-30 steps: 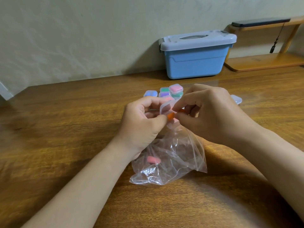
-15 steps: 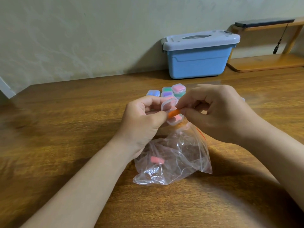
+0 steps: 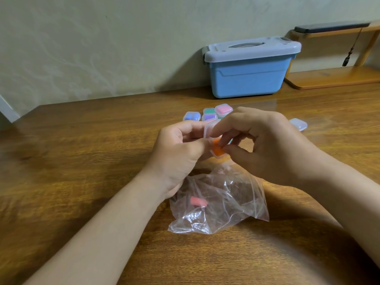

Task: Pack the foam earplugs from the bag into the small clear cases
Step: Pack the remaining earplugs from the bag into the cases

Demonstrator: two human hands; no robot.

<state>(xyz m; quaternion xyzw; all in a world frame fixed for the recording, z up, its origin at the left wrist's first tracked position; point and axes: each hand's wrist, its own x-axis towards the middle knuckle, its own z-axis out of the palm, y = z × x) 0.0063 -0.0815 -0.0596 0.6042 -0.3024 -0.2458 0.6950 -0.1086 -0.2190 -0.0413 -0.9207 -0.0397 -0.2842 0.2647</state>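
Head view: our two hands hold a small clear case (image 3: 208, 130) just above the plastic bag (image 3: 236, 202) as an orange earplug (image 3: 217, 150) goes in.
Our left hand (image 3: 178, 149) has its fingers curled tight, gripping the glossy, round-cornered case by its edge with the hinged lid standing up. Our right hand (image 3: 263, 145) is bent at the knuckles, its fingertips pinching the soft orange foam into the case's shallow base. The thin, crinkled bag lies slumped on the grained wooden table (image 3: 82, 161), with one stubby pink earplug (image 3: 198, 202) inside. Beyond the bag sits a cluster of filled cases (image 3: 223, 110) showing pink, green, purple and blue, and a lone case (image 3: 298, 124) lies to the bag's far right. Further beyond the bag, against the wall, stands a smooth blue storage box (image 3: 248, 79) with a pale lid.
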